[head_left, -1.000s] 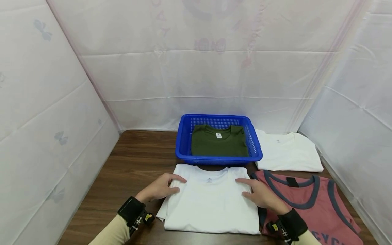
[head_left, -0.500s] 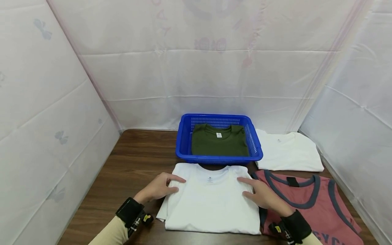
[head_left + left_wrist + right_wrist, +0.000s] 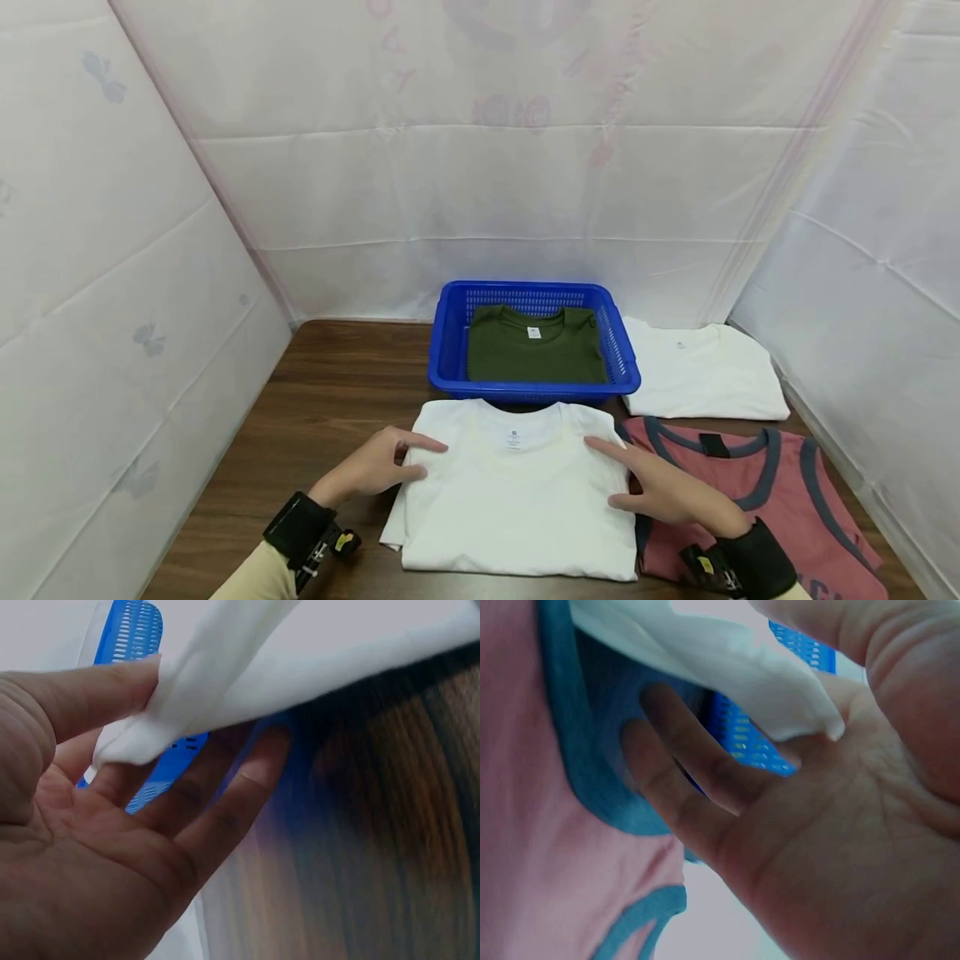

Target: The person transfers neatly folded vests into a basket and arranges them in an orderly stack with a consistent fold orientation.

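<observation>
A folded white T-shirt (image 3: 517, 500) lies on the table in front of the basket, neckline away from me. My left hand (image 3: 367, 467) grips its left side; in the left wrist view the thumb (image 3: 112, 690) lies over the cloth edge and several fingers (image 3: 232, 802) reach beneath it. On the opposite side, my right hand (image 3: 671, 483) holds the shirt likewise, the cloth edge (image 3: 780, 697) between thumb and fingers in the right wrist view. Both index fingers extend over the top of the shirt. Which fingertips press from below is partly hidden.
Behind the shirt stands a blue plastic basket (image 3: 442, 383) with a folded dark green T-shirt (image 3: 536, 354) inside. Right of it lie another folded white T-shirt (image 3: 705, 375) and a red T-shirt (image 3: 780, 508) with grey-blue trim. White cloth walls (image 3: 480, 183) enclose the wooden table (image 3: 300, 450).
Both hands have spread slightly apart, the left moving left and the right wrist moving right. The white shirt's shoulders look a little wider. The basket and other shirts stay in place.
</observation>
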`<state>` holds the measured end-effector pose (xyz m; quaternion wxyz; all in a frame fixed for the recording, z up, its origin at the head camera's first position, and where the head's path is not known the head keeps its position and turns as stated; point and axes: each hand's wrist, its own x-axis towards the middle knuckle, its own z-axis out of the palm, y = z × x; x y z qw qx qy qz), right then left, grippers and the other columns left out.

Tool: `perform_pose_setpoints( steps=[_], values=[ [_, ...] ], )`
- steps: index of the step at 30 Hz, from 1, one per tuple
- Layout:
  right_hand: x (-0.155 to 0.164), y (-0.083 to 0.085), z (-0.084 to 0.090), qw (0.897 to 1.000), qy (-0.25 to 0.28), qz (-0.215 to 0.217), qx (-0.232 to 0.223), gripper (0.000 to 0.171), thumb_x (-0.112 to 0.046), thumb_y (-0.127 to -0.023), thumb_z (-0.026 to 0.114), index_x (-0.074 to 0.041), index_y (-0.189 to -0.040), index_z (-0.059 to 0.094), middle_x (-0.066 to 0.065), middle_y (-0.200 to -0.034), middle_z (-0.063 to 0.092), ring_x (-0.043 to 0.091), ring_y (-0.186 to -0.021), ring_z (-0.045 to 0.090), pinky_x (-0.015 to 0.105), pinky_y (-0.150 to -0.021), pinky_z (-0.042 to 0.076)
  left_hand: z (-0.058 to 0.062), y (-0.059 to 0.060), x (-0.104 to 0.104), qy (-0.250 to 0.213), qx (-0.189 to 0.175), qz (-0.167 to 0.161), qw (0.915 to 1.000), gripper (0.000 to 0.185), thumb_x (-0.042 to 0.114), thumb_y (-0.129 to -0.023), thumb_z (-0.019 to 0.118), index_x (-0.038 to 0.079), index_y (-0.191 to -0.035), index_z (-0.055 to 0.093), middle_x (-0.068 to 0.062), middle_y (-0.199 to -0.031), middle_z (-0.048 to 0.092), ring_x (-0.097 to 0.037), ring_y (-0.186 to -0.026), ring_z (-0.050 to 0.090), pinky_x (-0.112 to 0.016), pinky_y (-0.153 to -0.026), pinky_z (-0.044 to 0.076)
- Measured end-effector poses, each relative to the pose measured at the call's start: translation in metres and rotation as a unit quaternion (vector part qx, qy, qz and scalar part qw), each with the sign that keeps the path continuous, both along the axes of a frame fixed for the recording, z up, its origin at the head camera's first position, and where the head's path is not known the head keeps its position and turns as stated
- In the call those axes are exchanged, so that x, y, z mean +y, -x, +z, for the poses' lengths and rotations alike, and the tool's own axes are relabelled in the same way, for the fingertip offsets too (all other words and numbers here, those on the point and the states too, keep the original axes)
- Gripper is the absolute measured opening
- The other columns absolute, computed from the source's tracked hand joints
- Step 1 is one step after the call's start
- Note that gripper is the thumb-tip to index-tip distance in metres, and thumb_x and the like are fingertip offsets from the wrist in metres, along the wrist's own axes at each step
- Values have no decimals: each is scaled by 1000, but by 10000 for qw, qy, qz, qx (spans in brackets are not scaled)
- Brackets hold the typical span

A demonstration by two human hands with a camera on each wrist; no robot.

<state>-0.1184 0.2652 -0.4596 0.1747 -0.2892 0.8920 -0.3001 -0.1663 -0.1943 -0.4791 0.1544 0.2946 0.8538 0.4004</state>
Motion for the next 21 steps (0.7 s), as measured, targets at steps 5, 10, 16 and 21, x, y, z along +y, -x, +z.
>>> perform_pose_setpoints(
  steps=[5, 10, 16, 21],
  values=[
    [5, -4, 8, 9996, -102, 132, -233, 83, -23, -98, 72, -16, -165, 23, 16, -165, 29, 44, -146, 33, 41, -107, 45, 6, -2, -3, 51, 117, -254, 9996, 40, 8, -92, 76, 18, -131, 73, 3, -130, 70, -14, -113, 62, -32, -92, 51],
    [6, -9, 15, 9998, -96, 61, -138, 84, -24, -97, 72, -19, -165, 23, 16, -166, 30, 41, -146, 35, 37, -105, 47, 14, -4, -4, -21, -105, -351, 9993, 42, 7, -92, 77, 18, -132, 72, 4, -115, 71, -2, -64, 44, -21, -62, 41],
    [7, -17, 24, 9995, 242, 117, 136, 85, -23, -97, 73, -17, -165, 23, 20, -163, 32, 14, -123, 53, 26, -82, 48, 25, -8, -7, -179, -10, -397, 9991, 41, 8, -91, 78, 16, -131, 72, 2, -107, 68, -1, -55, 35, -19, -54, 36],
    [7, -21, 30, 9983, 438, -49, 389, 82, -28, -98, 72, -19, -165, 26, 18, -164, 33, 13, -134, 48, 23, -90, 49, 34, -9, -8, -254, 215, -339, 9989, 41, 7, -92, 77, 16, -131, 72, 4, -85, 58, 0, -53, 32, -19, -51, 35]
  ],
)
